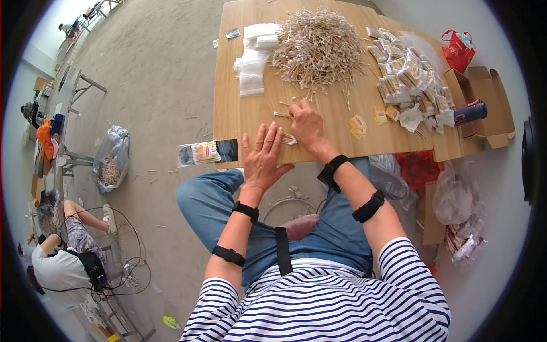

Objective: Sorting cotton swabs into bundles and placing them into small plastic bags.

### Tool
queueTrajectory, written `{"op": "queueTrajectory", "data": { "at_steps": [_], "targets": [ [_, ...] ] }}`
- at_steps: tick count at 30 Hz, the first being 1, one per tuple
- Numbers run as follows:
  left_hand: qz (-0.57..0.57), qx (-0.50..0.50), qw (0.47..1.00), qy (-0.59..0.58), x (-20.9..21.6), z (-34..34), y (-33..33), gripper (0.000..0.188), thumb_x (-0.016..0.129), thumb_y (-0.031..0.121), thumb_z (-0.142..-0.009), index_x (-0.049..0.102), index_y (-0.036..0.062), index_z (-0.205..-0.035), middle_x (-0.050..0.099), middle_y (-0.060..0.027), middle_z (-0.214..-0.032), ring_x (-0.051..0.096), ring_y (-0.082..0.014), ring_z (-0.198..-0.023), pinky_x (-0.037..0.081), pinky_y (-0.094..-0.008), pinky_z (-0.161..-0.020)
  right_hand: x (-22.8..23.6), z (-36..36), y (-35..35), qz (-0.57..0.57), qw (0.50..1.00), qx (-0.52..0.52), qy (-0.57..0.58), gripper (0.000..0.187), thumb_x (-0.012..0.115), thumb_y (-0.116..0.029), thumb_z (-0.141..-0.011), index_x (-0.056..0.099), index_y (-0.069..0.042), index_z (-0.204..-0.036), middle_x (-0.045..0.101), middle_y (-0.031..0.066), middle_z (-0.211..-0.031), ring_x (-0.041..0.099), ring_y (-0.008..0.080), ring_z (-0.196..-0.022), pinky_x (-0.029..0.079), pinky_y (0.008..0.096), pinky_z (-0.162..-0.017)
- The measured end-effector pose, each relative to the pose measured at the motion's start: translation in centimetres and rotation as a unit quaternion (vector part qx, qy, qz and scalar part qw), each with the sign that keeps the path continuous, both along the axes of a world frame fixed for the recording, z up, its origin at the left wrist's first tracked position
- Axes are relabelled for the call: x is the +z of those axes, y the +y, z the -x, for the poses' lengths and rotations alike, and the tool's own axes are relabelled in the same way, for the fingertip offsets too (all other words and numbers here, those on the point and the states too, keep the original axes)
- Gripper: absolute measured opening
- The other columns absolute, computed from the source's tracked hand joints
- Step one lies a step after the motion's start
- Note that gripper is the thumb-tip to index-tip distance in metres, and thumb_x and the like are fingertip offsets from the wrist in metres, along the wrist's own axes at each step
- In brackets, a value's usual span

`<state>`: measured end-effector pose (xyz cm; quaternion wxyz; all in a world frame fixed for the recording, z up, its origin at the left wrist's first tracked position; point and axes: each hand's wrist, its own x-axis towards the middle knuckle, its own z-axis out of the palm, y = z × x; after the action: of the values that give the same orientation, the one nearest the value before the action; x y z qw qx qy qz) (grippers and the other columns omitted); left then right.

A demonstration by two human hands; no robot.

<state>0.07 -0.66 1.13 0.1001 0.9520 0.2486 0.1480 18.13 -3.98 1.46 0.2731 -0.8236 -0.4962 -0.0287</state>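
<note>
Table (336,134) spans upper centre to upper right of frame, used as one flat work surface. Swab pile (319,48) takes its top centre: loose, uncontained, straight ahead, probably so that it can be drawn from directly. Heap of filled packets (413,80) sits upper right, likely kept aside so packed and loose swabs don't mix. Open cardboard box (496,105) at the table's right end, flaps out; dark blue cylinder (470,112) lies at its near side. Clear bags (252,71) left of the pile, flat and overlapping, which should suit taking them singly.

Left hand (263,154), centre of frame: palm down, fingers straight and only slightly spread, thumb out to the right. Not gripping anything; looks like it acts as a stop against the row of swabs (289,139) at its right side, between both hands. Right hand (307,126), just above that: curled, fingertips drawn together by a couple of swab ends (282,115) poking out leftward. Can't tell if they're pinched or just lying there; fingers hide it.

Clear pouch (204,153) with swabs and a yellow card inside overhangs the table's left edge. Yellow cards (358,126) lie right of the hands, apart from the swabs, maybe to stay easy to pick up.
</note>
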Motion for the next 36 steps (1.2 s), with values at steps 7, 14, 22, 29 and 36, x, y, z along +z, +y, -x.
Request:
{"op": "queueTrajectory", "data": {
  "at_steps": [7,14,22,29,36],
  "targets": [
    [-0.007,0.004,1.000,-0.001,-0.2,0.2,0.1,0.112,0.083,0.057,-0.059,0.037,0.0175,-0.153,0.032,-0.0015,-0.161,0.026,-0.0233,-0.150,0.016,-0.0606,-0.118,-0.1,2.5,-2.2,-0.007,0.997,0.074,0.005,0.004,0.061,-0.005,-0.082,0.061,-0.005,-0.085,0.061,0.0196,-0.093,0.067,0.0415,-0.078,0.055,0.0490,-0.068],
    [-0.003,0.003,1.000,0.009,0.0,0.0,0.1,0.111,0.083,0.055,-0.060,0.037,0.0179,-0.153,0.034,-0.0011,-0.160,0.027,-0.0236,-0.150,0.016,-0.0598,-0.119,0.9,-0.1,-0.5,-0.016,0.997,-0.074,0.017,0.005,0.062,-0.008,-0.083,0.065,-0.006,-0.086,0.063,0.0155,-0.092,0.066,0.0377,-0.085,0.054,0.0470,-0.073],
    [-0.002,0.001,1.000,0.004,0.4,-0.2,-0.2,0.110,0.084,0.054,-0.060,0.037,0.0180,-0.153,0.035,-0.0006,-0.160,0.028,-0.0235,-0.149,0.016,-0.0586,-0.120,-0.8,-2.8,-0.1,-0.026,0.996,-0.085,-0.013,0.014,0.069,-0.018,-0.079,0.066,-0.008,-0.087,0.066,0.0140,-0.096,0.067,0.0357,-0.088,0.054,0.0469,-0.077],
    [-0.011,0.005,1.000,0.004,0.3,0.0,-0.1,0.109,0.084,0.053,-0.060,0.039,0.0177,-0.152,0.036,-0.0014,-0.159,0.029,-0.0237,-0.148,0.018,-0.0589,-0.119,0.4,-5.3,3.0,0.079,0.990,-0.115,0.030,0.015,0.066,-0.015,-0.079,0.065,-0.009,-0.094,0.066,0.0166,-0.101,0.067,0.0371,-0.095,0.054,0.0478,-0.078],
    [-0.011,0.005,1.000,-0.001,0.3,0.0,0.0,0.105,0.083,0.053,-0.062,0.040,0.0173,-0.151,0.037,-0.0021,-0.158,0.030,-0.0240,-0.148,0.018,-0.0596,-0.118,-1.4,-6.6,2.1,0.007,0.994,-0.110,0.017,0.007,0.066,-0.013,-0.079,0.063,-0.008,-0.081,0.064,0.0138,-0.092,0.063,0.0347,-0.091,0.052,0.0458,-0.078]
  ]
}}
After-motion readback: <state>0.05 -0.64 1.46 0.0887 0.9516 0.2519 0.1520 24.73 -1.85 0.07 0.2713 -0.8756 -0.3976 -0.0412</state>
